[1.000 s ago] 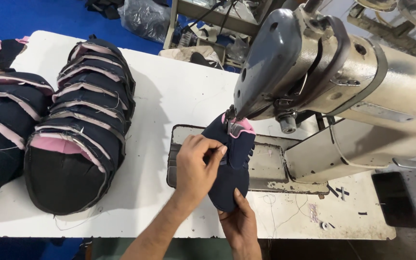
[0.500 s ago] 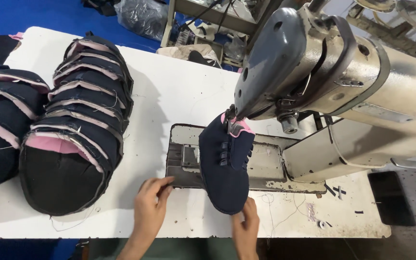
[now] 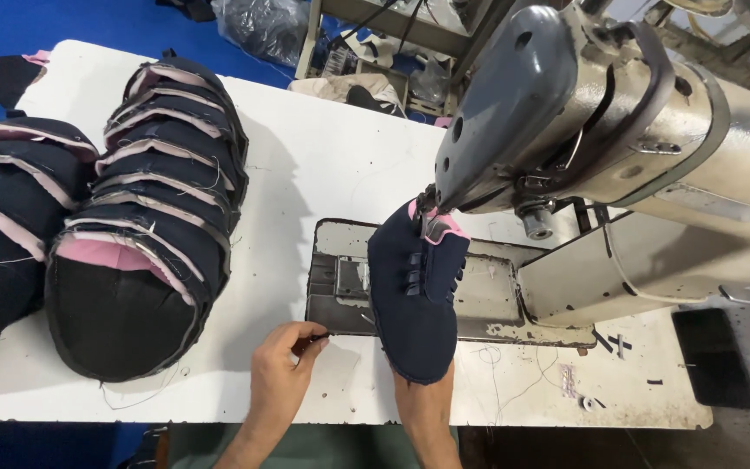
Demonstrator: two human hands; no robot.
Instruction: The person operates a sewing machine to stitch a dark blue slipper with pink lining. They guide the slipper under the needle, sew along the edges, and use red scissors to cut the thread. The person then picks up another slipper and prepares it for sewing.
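A dark navy fabric shoe upper with a pink lining at its collar [image 3: 417,295] sits under the head of a grey industrial sewing machine [image 3: 566,130], its collar end up at the needle and its toe end pointing toward the person. It lies over the machine's worn metal bed plate [image 3: 496,300], which is set into the white worktop [image 3: 323,165].

The right hand [image 3: 423,404] reaches up from the near edge of the worktop under the toe of the upper; most of the hand is hidden by the fabric, so whether its grip is closed on the upper cannot be told. The left hand [image 3: 284,365] rests on the worktop just left of the upper, apart from it, its fingertips pinched together on a small dark item at the near left corner of the bed plate; what the item is cannot be made out.

On the left of the worktop lie two stacked rows of finished navy-and-pink shoe uppers [image 3: 145,226], well apart from both hands.
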